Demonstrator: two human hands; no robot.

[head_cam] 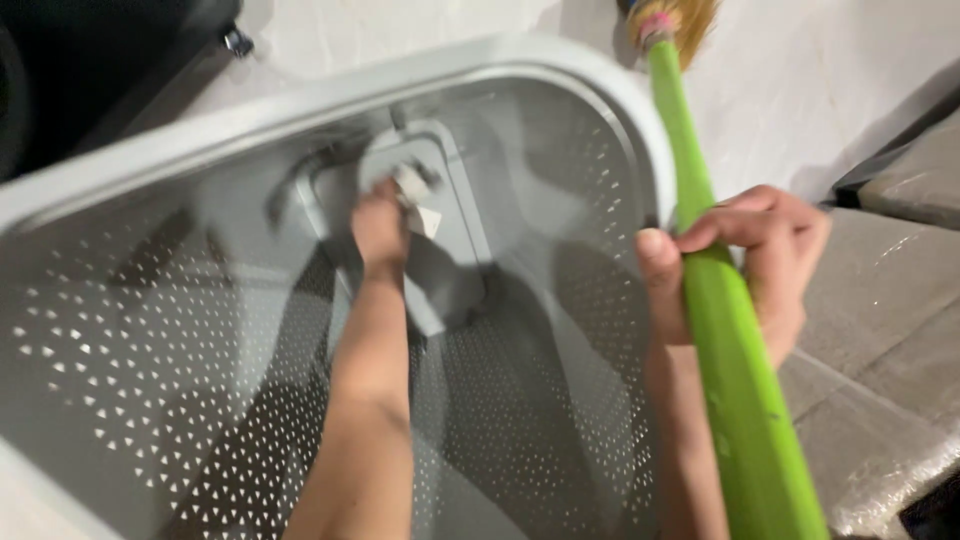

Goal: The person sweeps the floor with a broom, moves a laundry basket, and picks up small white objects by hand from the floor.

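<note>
My left hand (380,225) reaches deep into the grey bin (560,55), down to its bottom. There my fingers are closed around a small white scrap (415,200), maybe paper or a wrapper; it is blurred, so I cannot say what kind. The scrap is at the floor of the bin, on the raised smooth plate in the middle, and part of it sticks out beside my knuckles.

My right hand (745,255) is just outside the bin, touching its rim on the right side. It is clenched around the green broom handle (725,330), with the thumb pressed on the front of the stick. The handle goes up past the rim to the yellow bristles (680,18), which are bound with a pink band.

I judge the work to be at its middle: the scrap is gripped but not lifted out yet. I see no other scraps on the bin floor, though shadows hide some parts.

The bin is hard plastic, with a rounded thick rim and walls full of small triangle holes in neat rows. The broom handle is smooth and a little shiny. Right of the bin lie grey floor tiles (880,330), matte and rough.
</note>
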